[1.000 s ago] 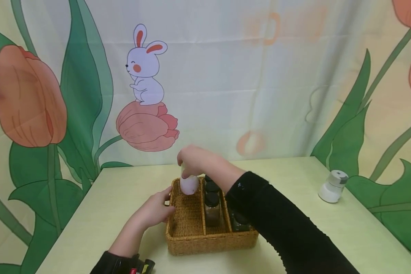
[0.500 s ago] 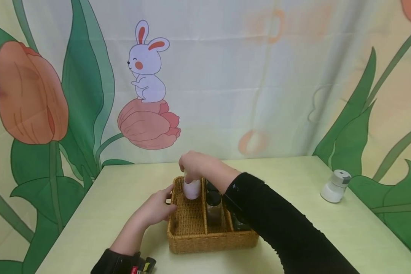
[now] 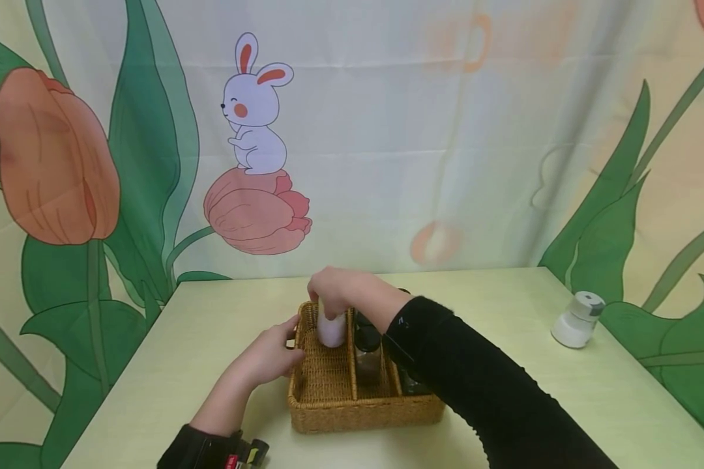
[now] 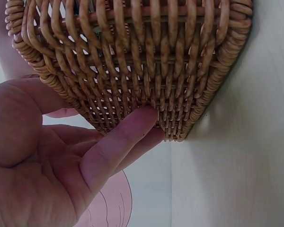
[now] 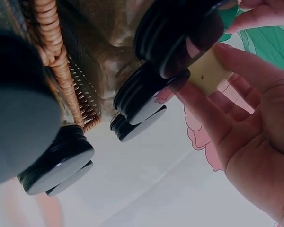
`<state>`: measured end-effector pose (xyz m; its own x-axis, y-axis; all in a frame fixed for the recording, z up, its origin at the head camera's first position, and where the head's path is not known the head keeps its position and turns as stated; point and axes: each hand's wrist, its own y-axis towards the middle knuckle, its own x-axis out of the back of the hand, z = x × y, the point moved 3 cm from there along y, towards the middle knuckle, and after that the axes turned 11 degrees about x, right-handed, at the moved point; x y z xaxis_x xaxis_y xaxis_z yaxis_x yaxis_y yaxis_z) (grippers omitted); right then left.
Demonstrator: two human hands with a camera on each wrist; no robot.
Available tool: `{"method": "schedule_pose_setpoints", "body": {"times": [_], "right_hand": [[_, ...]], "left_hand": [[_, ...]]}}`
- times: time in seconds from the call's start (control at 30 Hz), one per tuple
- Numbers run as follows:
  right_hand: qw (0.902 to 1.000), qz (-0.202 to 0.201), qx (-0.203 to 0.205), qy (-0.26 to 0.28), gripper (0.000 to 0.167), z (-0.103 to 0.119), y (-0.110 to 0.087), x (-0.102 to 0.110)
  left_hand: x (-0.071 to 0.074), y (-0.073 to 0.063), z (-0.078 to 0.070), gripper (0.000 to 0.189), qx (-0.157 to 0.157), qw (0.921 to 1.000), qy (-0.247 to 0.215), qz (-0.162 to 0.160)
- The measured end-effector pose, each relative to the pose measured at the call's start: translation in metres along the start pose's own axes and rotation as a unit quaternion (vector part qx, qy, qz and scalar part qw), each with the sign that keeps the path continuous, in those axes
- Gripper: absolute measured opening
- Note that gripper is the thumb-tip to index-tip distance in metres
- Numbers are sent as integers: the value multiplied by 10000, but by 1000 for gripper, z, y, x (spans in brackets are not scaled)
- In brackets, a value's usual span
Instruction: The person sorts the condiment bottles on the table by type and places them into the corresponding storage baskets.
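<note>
My right hand (image 3: 334, 290) reaches down over the back of the left compartment of a wicker basket (image 3: 366, 415). It pinches the pale yellow top (image 5: 206, 73) of a small white jar (image 3: 331, 332), which stands upright within that compartment. My left hand (image 3: 266, 355) grips the basket's left wall, thumb over the rim and fingers (image 4: 128, 130) along the outer weave. Several jars with black lids (image 3: 367, 339) stand in the middle compartment. More black-lidded jars (image 3: 412, 383) in the right compartment are partly hidden under my right forearm.
A white shaker jar (image 3: 573, 326) with a grey-and-white top stands at the table's right side. Behind the pale yellow table (image 3: 475, 286) hangs a curtain (image 3: 364, 163) printed with tulips and a rabbit.
My right hand has lowered the white jar into the left compartment and shifted it slightly toward me. My left hand keeps its place on the basket wall.
</note>
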<state>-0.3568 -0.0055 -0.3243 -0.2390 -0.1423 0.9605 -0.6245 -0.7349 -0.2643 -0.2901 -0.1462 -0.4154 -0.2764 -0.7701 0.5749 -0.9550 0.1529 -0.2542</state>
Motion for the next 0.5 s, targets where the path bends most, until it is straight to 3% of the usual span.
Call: {"method": "schedule_pose_setpoints", "body": {"times": [0.17, 0.5], "right_hand": [[9998, 120, 131, -34, 37, 1, 0, -1], [9996, -24, 174, -237, 37, 2, 1, -1]], "left_hand": [[0, 0, 0, 78, 3, 10000, -7, 7], [-2, 3, 2, 79, 22, 10000, -17, 2]]}}
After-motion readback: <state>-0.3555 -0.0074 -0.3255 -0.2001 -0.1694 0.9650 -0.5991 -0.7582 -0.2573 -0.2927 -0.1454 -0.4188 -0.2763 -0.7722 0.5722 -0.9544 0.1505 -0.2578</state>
